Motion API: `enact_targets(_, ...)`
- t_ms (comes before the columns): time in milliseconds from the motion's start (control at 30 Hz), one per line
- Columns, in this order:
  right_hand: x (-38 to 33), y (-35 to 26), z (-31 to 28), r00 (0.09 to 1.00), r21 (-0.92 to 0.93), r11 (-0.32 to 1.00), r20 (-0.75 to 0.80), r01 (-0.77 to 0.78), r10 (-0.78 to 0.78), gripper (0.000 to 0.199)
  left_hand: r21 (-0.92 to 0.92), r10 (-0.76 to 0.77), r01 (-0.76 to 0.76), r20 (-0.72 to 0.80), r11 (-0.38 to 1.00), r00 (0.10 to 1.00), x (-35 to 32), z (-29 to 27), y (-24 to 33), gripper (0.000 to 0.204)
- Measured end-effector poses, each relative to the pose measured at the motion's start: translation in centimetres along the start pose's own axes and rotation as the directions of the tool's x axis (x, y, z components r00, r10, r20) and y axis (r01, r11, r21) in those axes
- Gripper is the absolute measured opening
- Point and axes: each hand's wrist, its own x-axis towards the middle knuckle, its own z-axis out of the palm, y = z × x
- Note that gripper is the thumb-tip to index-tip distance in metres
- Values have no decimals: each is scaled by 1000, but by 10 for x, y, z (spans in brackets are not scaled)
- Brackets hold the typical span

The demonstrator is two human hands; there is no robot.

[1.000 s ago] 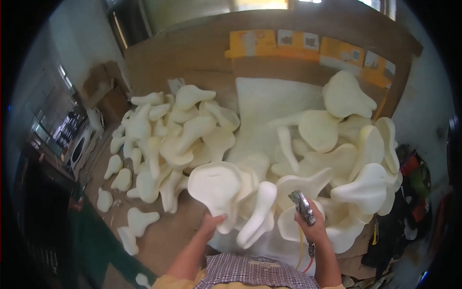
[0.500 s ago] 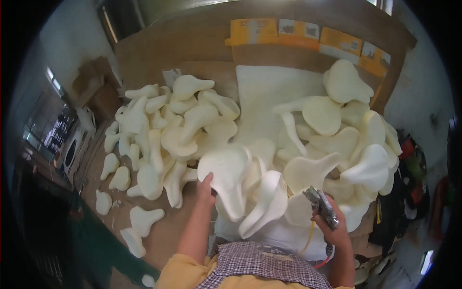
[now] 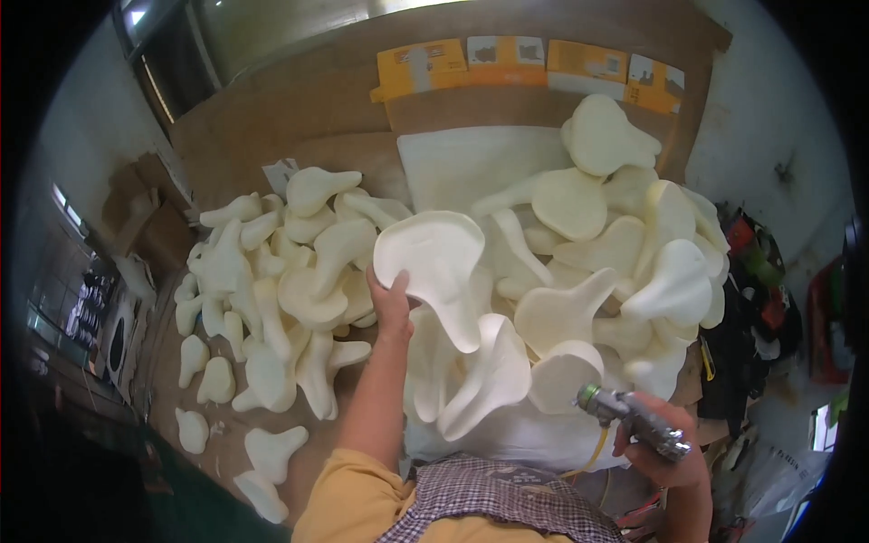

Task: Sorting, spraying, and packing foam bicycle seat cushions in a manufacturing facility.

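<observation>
My left hand (image 3: 391, 306) grips the edge of a cream foam bicycle saddle pad (image 3: 433, 258), its broad end up and its narrow nose pointing down. That pad is raised above a pile. In my right hand (image 3: 677, 457) is a metal spray gun (image 3: 638, 423) with a green-ringed tip aimed left, and a thin yellow hose (image 3: 595, 455) runs down from it. Between the hands, an upright foam pad (image 3: 493, 376) leans among others. A round-ended pad (image 3: 566, 376) lies just left of the spray gun.
A heap of foam saddle pads (image 3: 317, 271) covers the left of the table, and another pile (image 3: 579, 208) fills the right. Cardboard (image 3: 299, 109) lines the back, with orange printed sheets (image 3: 507, 61). Dark cloth items (image 3: 756, 317) hang at the right wall.
My left hand has lifted the pad up and away from the pile. My right hand has moved right and down with the spray gun, and the view has shifted.
</observation>
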Motion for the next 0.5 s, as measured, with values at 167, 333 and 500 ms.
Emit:
enact_targets(167, 1, -6, 10, 975, 192, 972, -201, 135, -96, 53, 35, -89, 93, -95, 995, 992, -6, -11, -6, 70)
enact_targets(333, -7, 12, 6, 1000, 67, 998, 24, -11, 9, 58, 75, -163, 174, -136, 982, 977, 2, -25, -12, 72)
enact_targets(500, 10, 10, 34, 994, 151, 988, -112, 9, 8, 60, -558, -152, 80, -84, 826, 985, 74, -82, 14, 72)
